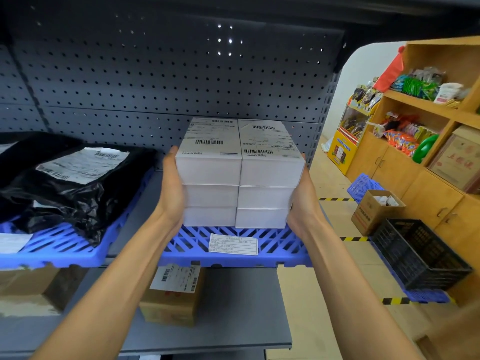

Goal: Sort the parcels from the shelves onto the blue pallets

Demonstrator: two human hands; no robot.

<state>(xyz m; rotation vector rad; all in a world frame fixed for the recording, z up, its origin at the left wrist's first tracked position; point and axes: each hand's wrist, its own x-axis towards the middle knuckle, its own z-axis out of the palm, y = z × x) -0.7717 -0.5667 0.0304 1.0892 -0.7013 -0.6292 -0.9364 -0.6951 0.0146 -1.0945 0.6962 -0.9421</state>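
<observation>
- Left hand (170, 188) flat against the left side of the white box stack (240, 175), fingers straight and pointing up, thumb not visible.
- Right hand (302, 201) mirrors it on the stack's right side, palm pressed in, fingers extended.
- Stack sits squeezed between the two palms: two columns side by side, three boxes high (six total), shipping labels with barcodes on the top pair.
- Stack bottom is at the blue pallet (272, 242) directly below the hands; cannot tell whether it rests on it or is just clear of it.
- Paper tag (233, 244) lies on that pallet, just below the stack and between the wrists.
- Left of the left hand: black poly-bag parcels (65, 183) with a white label, lying on a second blue pallet (59, 245) on the same shelf.
- Below the left forearm, on the lower shelf: labelled cardboard box (171, 297).
- Right of the right hand, on the floor: black crate (418, 255), open carton (376, 211), wooden cabinet (436, 178) with goods.
</observation>
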